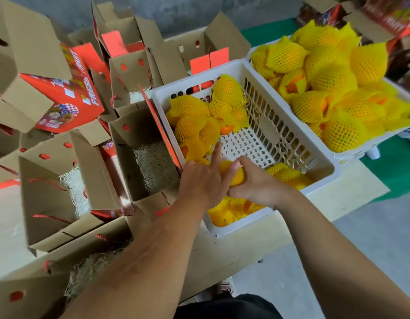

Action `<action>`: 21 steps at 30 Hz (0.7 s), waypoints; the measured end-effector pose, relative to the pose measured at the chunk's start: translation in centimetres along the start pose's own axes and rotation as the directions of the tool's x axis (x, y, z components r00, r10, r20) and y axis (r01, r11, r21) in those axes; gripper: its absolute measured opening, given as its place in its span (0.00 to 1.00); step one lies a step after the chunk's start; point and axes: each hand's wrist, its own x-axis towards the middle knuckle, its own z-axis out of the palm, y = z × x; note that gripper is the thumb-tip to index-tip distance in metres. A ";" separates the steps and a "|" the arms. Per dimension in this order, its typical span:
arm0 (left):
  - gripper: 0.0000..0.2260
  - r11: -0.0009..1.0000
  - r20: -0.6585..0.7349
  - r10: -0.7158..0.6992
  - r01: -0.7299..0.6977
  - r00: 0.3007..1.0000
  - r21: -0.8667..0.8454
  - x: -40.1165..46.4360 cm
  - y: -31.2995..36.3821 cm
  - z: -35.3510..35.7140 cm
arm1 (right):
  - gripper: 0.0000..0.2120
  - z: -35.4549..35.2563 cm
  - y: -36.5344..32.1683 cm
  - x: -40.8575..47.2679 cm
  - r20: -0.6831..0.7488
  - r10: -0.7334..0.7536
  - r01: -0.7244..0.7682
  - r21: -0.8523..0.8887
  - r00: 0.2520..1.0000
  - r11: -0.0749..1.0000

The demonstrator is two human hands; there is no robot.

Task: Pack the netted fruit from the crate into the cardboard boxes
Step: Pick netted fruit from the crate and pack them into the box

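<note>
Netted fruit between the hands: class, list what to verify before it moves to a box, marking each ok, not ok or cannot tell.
1. Yellow foam-netted fruit gripped by right hand: ok.
2. Left hand supports it: ok, index finger lifted.
3. Netting fully covers the fruit: cannot tell.
4. Nearest open cardboard box has straw padding: ok.
5. Box holds no fruit: ok.
6. White plastic crate still holds fruit: ok.

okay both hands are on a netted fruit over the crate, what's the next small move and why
Probably lift the netted fruit leftward into the open box beside the crate. Both the left hand and right hand grip it, and that box shows only straw padding.
</note>
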 end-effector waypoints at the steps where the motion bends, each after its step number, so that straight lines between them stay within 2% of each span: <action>1: 0.44 0.997 0.039 -0.048 0.050 0.998 -0.054 0.3 0.2 -0.1 | 0.28 -0.2 0.2 -0.1 -0.098 -0.052 0.063 0.114 0.994 0.991; 3: 0.46 0.982 0.041 -0.115 0.120 0.993 -0.148 0.8 0.4 0.1 | 0.31 -0.5 0.3 -0.1 -0.207 -0.131 0.186 0.270 0.969 0.945; 4: 0.46 0.978 -0.004 -0.131 0.129 0.991 -0.165 0.8 0.4 0.2 | 0.33 -0.6 0.3 -0.1 -0.200 -0.160 0.217 0.305 0.967 0.927; 7: 0.46 0.973 -0.176 -0.162 0.127 0.971 -0.193 0.5 0.4 0.3 | 0.38 -0.7 0.5 -0.1 -0.080 -0.242 0.255 0.287 0.967 0.923; 10: 0.40 0.965 -0.312 -0.149 0.070 0.938 -0.252 0.3 0.3 0.4 | 0.48 -0.7 0.3 -0.6 -0.039 -0.243 0.245 0.241 0.969 0.939; 11: 0.38 0.961 -0.335 -0.138 0.044 0.932 -0.274 0.3 0.2 0.4 | 0.50 -1.0 0.4 -0.8 -0.035 -0.213 0.216 0.182 0.976 0.959; 12: 0.37 0.958 -0.351 -0.126 0.022 0.928 -0.285 0.4 0.1 0.4 | 0.51 -1.6 0.5 -0.9 -0.037 -0.165 0.167 0.041 0.986 0.985; 13: 0.36 0.958 -0.361 -0.116 0.008 0.925 -0.286 0.4 0.0 0.4 | 0.50 -2.2 0.5 -1.0 -0.018 -0.080 0.075 -0.187 0.997 0.979; 15: 0.35 0.966 -0.365 -0.098 0.000 0.926 -0.260 0.4 0.0 0.4 | 0.48 -2.9 0.4 -0.8 0.067 0.218 -0.141 -0.575 0.974 0.806; 17: 0.35 0.968 -0.351 -0.098 0.008 0.931 -0.249 0.5 0.1 0.5 | 0.47 -2.3 0.2 -0.2 0.145 0.422 -0.215 -0.689 0.895 0.692; 20: 0.36 0.968 -0.331 -0.103 0.018 0.938 -0.248 0.5 0.2 0.4 | 0.53 -0.8 -0.7 0.8 0.168 0.488 -0.216 -0.743 0.856 0.634; 21: 0.36 0.968 -0.327 -0.106 0.022 0.939 -0.251 0.5 0.2 0.4 | 0.52 -0.5 -0.9 1.0 0.176 0.478 -0.187 -0.764 0.861 0.618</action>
